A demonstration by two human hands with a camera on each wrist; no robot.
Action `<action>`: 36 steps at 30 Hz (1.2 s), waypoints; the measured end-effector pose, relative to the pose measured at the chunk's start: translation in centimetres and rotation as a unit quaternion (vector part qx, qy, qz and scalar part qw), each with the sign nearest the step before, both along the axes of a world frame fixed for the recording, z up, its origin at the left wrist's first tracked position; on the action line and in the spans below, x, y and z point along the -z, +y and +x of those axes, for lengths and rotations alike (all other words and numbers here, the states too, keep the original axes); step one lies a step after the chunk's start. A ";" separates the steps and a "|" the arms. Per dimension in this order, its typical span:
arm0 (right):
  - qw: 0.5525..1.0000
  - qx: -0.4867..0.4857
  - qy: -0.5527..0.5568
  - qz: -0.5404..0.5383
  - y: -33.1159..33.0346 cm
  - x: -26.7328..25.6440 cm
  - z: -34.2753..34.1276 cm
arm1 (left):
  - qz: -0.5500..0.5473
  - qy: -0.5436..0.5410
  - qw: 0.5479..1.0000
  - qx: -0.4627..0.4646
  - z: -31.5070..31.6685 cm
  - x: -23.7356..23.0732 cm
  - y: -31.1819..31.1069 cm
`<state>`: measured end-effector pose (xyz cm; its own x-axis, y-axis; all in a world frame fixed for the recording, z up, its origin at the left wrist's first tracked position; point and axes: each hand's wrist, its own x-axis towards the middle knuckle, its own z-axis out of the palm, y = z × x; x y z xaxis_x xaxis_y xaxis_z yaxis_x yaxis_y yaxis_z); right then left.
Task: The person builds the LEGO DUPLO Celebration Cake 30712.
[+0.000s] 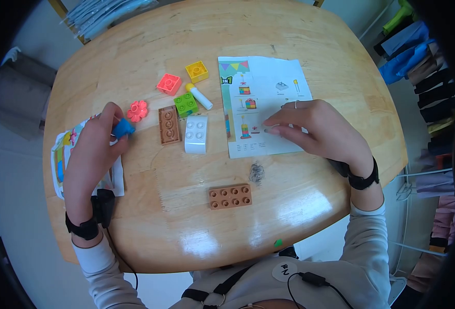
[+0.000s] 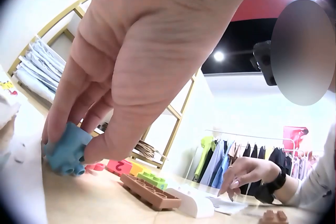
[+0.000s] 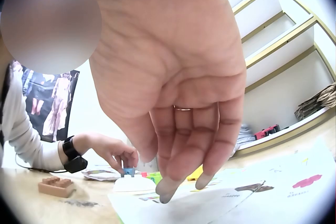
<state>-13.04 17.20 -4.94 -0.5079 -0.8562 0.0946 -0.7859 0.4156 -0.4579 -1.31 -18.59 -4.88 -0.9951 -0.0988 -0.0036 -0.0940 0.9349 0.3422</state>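
My left hand [image 1: 92,147] pinches a small blue toy brick [image 1: 123,129] between thumb and fingers, low over the table at the left. In the left wrist view the blue brick [image 2: 68,149] shows its hollow, tube-like side. My right hand [image 1: 324,131] hovers over a printed building-instruction sheet [image 1: 268,69], its fingertips right at the pictures, holding nothing. Between the hands sit a pink flower piece [image 1: 137,110], a brown brick [image 1: 169,125] on its side, a white curved brick [image 1: 195,135], a green brick [image 1: 186,105] and a white-and-yellow candle piece [image 1: 200,98].
Farther back lie a coral brick [image 1: 169,84] and a yellow brick [image 1: 196,71]. Another brown brick [image 1: 230,196], studs up, sits near the front. A printed plastic bag [image 1: 58,170] lies under my left forearm. Clothes [image 1: 433,87] hang beyond the table's right edge.
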 end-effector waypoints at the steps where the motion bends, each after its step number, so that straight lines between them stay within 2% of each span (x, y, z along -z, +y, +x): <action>1: 1.000 0.002 -0.001 -0.001 0.0 0.0 0.0 | 0.028 -0.011 0.999 -0.022 0.0 -0.2 0.2; 5: 1.000 -0.009 0.004 -0.006 0.0 0.0 -0.1 | 0.059 -0.033 0.998 -0.019 0.3 -1.4 0.8; 7: 1.000 -0.004 -0.010 0.005 -0.1 0.1 -0.1 | 0.242 -0.083 0.960 0.114 0.4 -1.7 0.4; 8: 1.000 -0.012 -0.012 0.002 -0.1 0.2 -0.1 | 0.291 -0.121 0.933 0.174 0.3 -1.2 -0.2; 9: 1.000 -0.015 -0.009 -0.002 -0.1 0.4 -0.2 | 0.289 -0.120 0.935 0.166 0.3 -1.1 -0.2; 11: 1.000 -0.025 -0.006 -0.007 -0.1 0.7 -0.3 | 0.277 -0.173 0.910 0.256 0.1 -1.2 0.9; 13: 1.000 -0.011 -0.017 -0.002 -0.1 0.7 -0.2 | 0.260 -0.172 0.912 0.265 0.1 -1.5 1.6; 15: 1.000 -0.006 -0.027 0.007 -0.2 0.4 -0.1 | 0.308 -0.210 0.908 0.193 0.2 -1.4 1.7; 19: 0.999 0.002 -0.038 0.026 -0.3 0.2 -0.1 | 0.280 -0.208 0.927 0.140 0.4 -0.7 1.2; 21: 0.999 0.000 -0.039 0.022 -0.3 0.2 -0.1 | 0.168 -0.088 0.948 0.256 0.6 0.4 0.6; 26: 1.000 -0.021 -0.003 0.002 -1.7 -0.7 -0.9 | 0.146 -0.105 0.951 0.251 1.4 -0.8 1.1; 29: 1.000 -0.017 0.007 -0.008 -4.9 -2.1 -1.8 | 0.121 -0.115 0.958 0.233 1.7 -0.9 2.0; 31: 0.990 -0.060 0.105 -0.070 -8.1 -2.3 -2.6 | 0.103 -0.109 0.964 0.218 1.7 -0.4 2.4; 33: 0.984 -0.067 0.161 -0.018 -11.6 -2.7 -2.7 | 0.088 -0.096 0.963 0.236 1.6 0.0 2.7; 35: 0.963 -0.134 0.228 -0.045 -15.1 -1.3 -3.8 | 0.083 -0.098 0.964 0.233 1.7 -0.1 2.7; 36: 0.954 -0.159 0.254 -0.023 -16.6 -0.3 -4.6 | 0.081 -0.102 0.965 0.228 1.7 -0.2 2.8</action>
<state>-17.68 0.60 -4.63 -0.1012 -0.9485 0.3002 -0.9942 0.1075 0.0044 0.39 -15.74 -4.71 -0.9117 0.3678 -0.1828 0.2338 0.8306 0.5053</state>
